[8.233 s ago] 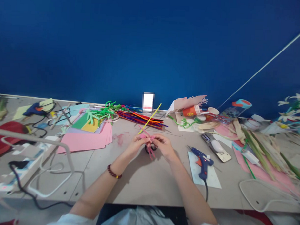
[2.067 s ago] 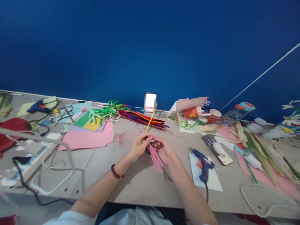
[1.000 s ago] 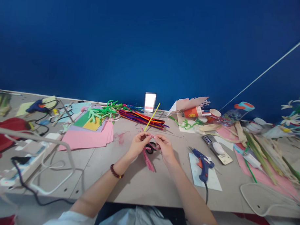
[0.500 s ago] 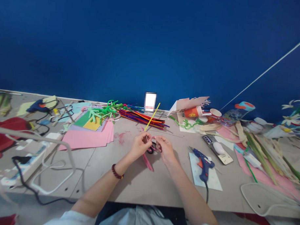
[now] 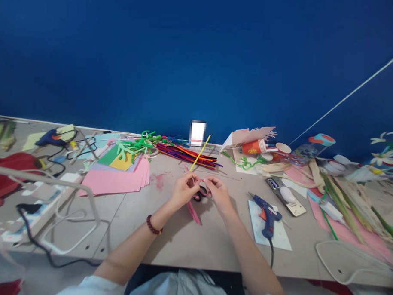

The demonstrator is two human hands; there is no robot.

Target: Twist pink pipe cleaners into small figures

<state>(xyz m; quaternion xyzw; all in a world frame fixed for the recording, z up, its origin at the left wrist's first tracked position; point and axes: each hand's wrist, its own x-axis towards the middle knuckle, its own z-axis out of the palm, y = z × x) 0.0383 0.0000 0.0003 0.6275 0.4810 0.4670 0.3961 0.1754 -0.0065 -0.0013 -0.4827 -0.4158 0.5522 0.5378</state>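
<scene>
My left hand (image 5: 183, 191) and my right hand (image 5: 218, 192) meet above the middle of the grey table (image 5: 187, 237). Both pinch a bundle of pink pipe cleaners (image 5: 193, 210), whose loose ends hang down and toward me between the hands. A yellow pipe cleaner (image 5: 200, 153) sticks up from the left hand's grip, slanting to the far right. Under the hands lie black-handled scissors (image 5: 199, 194), partly hidden. A dark red bead bracelet (image 5: 153, 226) circles my left wrist.
A blue glue gun (image 5: 266, 215) rests on white paper to the right, with a phone (image 5: 286, 196) beyond it. Coloured pipe cleaners (image 5: 186, 155) and a stack of coloured paper (image 5: 118, 179) lie at the back left. White and black cables (image 5: 52, 228) sprawl at the left.
The splayed pink ends have been gathered into a tighter bundle hanging between my hands. The hands have stayed close together above the scissors. The yellow pipe cleaner has tilted slightly.
</scene>
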